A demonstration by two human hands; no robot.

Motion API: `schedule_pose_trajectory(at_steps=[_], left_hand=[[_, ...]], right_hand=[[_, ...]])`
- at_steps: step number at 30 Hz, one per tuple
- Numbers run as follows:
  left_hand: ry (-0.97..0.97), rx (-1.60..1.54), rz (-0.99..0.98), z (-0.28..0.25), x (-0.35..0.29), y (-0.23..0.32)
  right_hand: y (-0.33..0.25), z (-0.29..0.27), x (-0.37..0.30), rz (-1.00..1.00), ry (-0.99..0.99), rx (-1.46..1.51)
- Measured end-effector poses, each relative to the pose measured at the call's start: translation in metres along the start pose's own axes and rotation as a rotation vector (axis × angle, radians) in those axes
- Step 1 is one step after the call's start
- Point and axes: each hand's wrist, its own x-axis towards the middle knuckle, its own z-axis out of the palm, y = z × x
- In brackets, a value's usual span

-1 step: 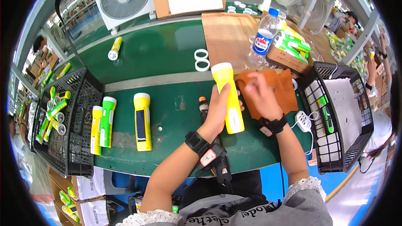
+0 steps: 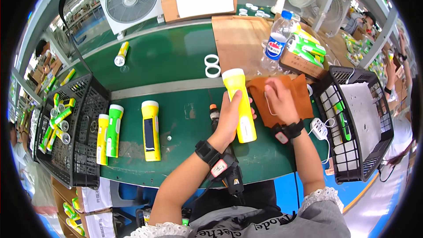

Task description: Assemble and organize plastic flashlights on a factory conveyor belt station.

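A yellow flashlight (image 2: 240,105) with a white rim stands tilted in my left hand (image 2: 228,117), whose fingers and thumb wrap round its body. To its right, my right hand (image 2: 282,103) hovers over an orange-brown cloth (image 2: 257,89). Its fingers are bent together, and a thin pale curved thing (image 2: 269,106), like part of a ring, hangs from them. Under my left wrist lies a dark power screwdriver (image 2: 233,180), partly hidden by the arm. Two white rings (image 2: 213,71) lie just beyond the flashlight.
Left on the green table (image 2: 189,136) stand a yellow flashlight (image 2: 151,132) with a dark panel, a green one (image 2: 114,132) and another yellow one (image 2: 102,141). Black crates (image 2: 83,128) flank both sides. A bottle (image 2: 277,44), a carton of flashlights (image 2: 299,64) and a power strip (image 2: 319,128) are rightward.
My right hand's fingers, blurred before, now show sharply with the thin pale thing beside them. The left hand keeps its hold on the flashlight. The whole view has shifted slightly.
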Motion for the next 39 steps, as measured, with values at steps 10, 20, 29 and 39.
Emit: schedule_pose_trajectory(at_steps=[10, 20, 29, 39], left_hand=[[-0.011, 0.008, 0.000, 0.003, -0.005, 0.005], [-0.043, 0.057, -0.038, 0.000, -0.003, 0.003], [-0.288, 0.196, -0.057, 0.004, -0.006, 0.004], [-0.217, 0.382, -0.041, 0.012, -0.009, 0.009]], right_hand=[[0.045, -0.004, 0.011, -0.275, 0.051, -0.318], [-0.020, 0.010, -0.019, -0.564, 0.227, -0.026], [-0.014, 0.008, -0.015, -0.498, 0.253, 0.020], [-0.011, -0.013, -0.018, -0.650, 0.278, -0.268]])
